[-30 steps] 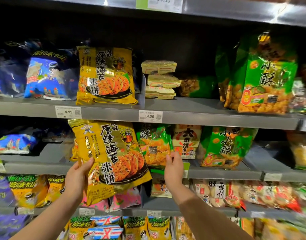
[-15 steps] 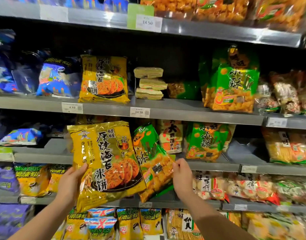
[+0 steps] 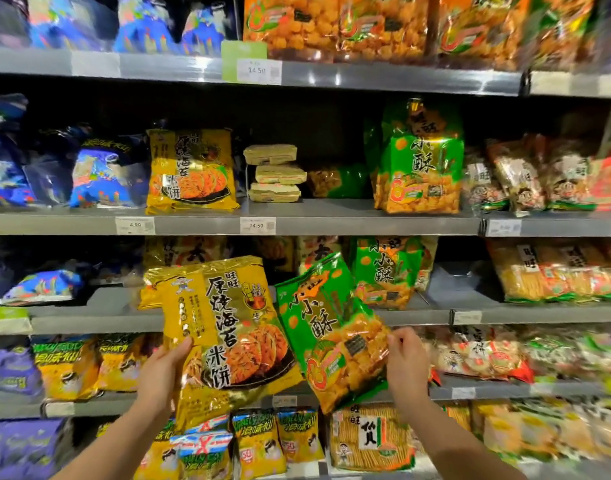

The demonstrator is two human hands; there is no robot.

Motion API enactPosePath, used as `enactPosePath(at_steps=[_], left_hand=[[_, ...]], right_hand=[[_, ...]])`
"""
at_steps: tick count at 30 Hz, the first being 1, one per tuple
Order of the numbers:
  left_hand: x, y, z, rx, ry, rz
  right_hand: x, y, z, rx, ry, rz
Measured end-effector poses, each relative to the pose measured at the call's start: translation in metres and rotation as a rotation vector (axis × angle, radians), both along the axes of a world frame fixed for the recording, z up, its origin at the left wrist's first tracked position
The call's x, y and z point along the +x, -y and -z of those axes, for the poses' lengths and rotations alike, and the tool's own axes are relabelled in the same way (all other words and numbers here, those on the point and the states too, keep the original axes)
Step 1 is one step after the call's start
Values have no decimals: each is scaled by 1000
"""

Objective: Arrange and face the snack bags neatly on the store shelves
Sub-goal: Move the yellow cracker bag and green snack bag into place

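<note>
My left hand [image 3: 164, 375] grips the lower left edge of a large yellow rice-cracker bag [image 3: 228, 327], held upright in front of the shelves. My right hand [image 3: 406, 365] holds the lower right edge of a green snack bag [image 3: 331, 327], tilted to the left beside the yellow bag. Behind them, a matching green bag [image 3: 387, 271] stands on the middle shelf [image 3: 525, 315]. On the shelf above [image 3: 366, 223] stand another yellow rice-cracker bag [image 3: 191, 171] and a tall green bag [image 3: 421, 161].
Stacked flat packets [image 3: 276, 173] sit mid-shelf above, with a bare gap to their right. Blue bags [image 3: 100, 174] fill the left side. Orange bags [image 3: 335, 22] line the top shelf. Small yellow packs [image 3: 276, 438] and a cracker bag [image 3: 370, 438] sit below my hands.
My right hand took hold of the green bag and pulled it off the middle shelf, out and down beside the yellow bag. The view has tilted upward, showing the top shelf.
</note>
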State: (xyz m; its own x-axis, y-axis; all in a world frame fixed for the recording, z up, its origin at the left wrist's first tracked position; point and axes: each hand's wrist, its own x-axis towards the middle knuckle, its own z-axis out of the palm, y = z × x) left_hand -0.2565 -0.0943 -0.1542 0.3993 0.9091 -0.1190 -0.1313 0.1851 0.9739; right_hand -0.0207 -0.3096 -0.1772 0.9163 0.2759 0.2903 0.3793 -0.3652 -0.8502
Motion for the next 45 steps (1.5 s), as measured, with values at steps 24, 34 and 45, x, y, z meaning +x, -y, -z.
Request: enactPosePath(at_steps=[24, 34, 45], left_hand=[[70, -66, 1, 111, -87, 178], [96, -112, 22, 72, -40, 194], [112, -127, 38, 31, 33, 238]], right_hand=[[80, -83, -169, 677, -36, 380], [118, -148, -201, 693, -77, 426], [131, -182, -182, 466, -63, 321]])
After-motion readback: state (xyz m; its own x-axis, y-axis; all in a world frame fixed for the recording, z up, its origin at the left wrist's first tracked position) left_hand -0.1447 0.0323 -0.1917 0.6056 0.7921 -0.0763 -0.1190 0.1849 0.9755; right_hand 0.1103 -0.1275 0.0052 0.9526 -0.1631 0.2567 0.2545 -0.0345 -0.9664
